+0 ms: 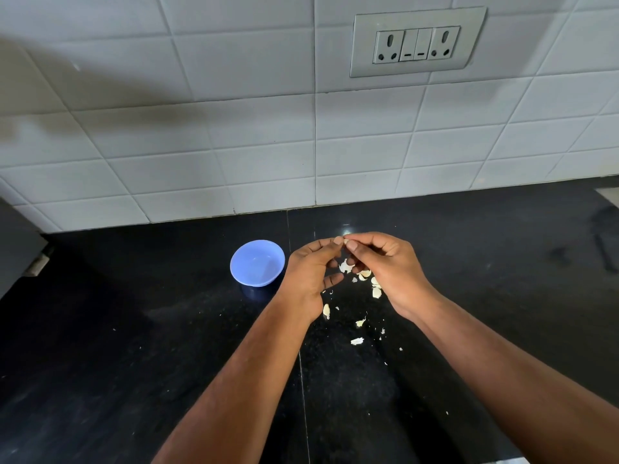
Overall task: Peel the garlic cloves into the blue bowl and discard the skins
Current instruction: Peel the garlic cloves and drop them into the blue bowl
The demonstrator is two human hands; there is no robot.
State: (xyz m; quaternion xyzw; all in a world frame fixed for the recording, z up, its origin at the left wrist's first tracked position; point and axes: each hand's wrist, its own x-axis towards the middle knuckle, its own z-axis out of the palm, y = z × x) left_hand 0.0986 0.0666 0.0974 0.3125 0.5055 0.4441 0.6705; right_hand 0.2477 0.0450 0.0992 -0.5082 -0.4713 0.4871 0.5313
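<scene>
A small blue bowl [257,262] stands on the black counter [134,329], just left of my hands; nothing shows inside it. My left hand [310,269] and my right hand [385,266] meet fingertip to fingertip above the counter and pinch a small garlic clove [345,242], which is mostly hidden by the fingers. Below and between the hands lie garlic cloves and skin pieces [366,274]. More pale skin scraps [357,340] are scattered nearer to me.
A white tiled wall [234,145] backs the counter, with a switch and socket plate [417,43] at the upper right. A grey object [20,242] sits at the far left edge. A seam runs through the counter between my forearms.
</scene>
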